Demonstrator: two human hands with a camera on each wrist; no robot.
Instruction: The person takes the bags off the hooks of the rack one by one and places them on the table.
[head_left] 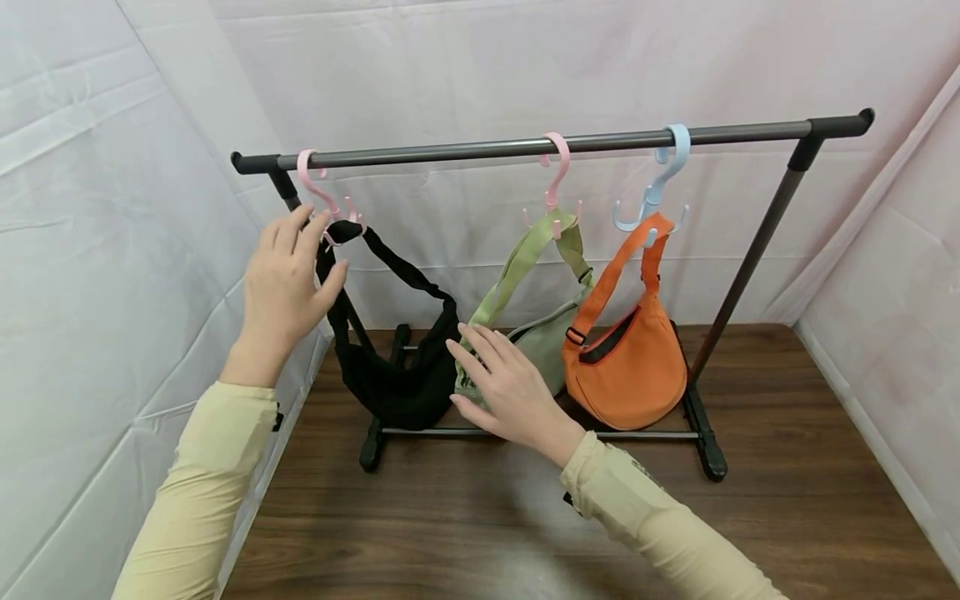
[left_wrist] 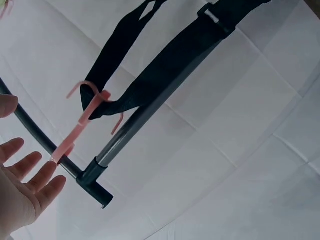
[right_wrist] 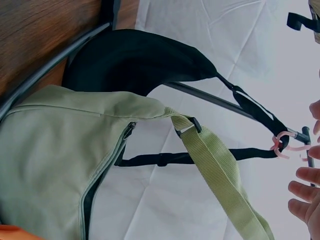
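Note:
My left hand [head_left: 281,279], fingers extended and thumb spread, is beside the pink hook hanger [head_left: 318,183] at the rail's left end; it overlaps the hanger's lower prongs in the head view. From that hanger a black bag [head_left: 408,387] hangs by its strap, which loops over a prong in the left wrist view. My right hand [head_left: 513,392] is held out with fingers loosely straight, in front of the green bag [right_wrist: 55,145] and partly covering it in the head view. The green strap [head_left: 525,262] hangs on a second pink hanger [head_left: 558,162]. Neither hand grips anything.
An orange bag [head_left: 630,371] hangs at the right from a light blue hanger [head_left: 663,175]. The grey rail [head_left: 465,151] belongs to a black-footed rack standing on a dark wooden surface [head_left: 420,517]. White cloth walls [head_left: 465,75] enclose the back and sides.

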